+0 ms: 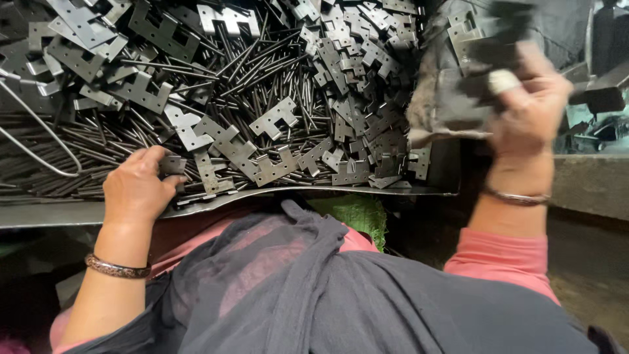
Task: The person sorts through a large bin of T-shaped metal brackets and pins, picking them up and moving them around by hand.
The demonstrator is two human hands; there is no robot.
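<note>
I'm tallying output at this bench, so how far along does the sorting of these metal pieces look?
Done: no finished pile or set-aside batch is visible. In hand: the left hand grips one small metal plate at the tray's front edge; the right hand is raised, blurred, holding a dark piece. Left: a large heap of notched plates and thin rods fills the tray, so most appears unhandled.

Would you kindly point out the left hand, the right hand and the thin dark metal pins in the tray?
left hand (135, 190), head view, on the back of the hand.
right hand (532, 105), head view, on the knuckles.
thin dark metal pins (262, 72), head view, mid-pile.
</note>
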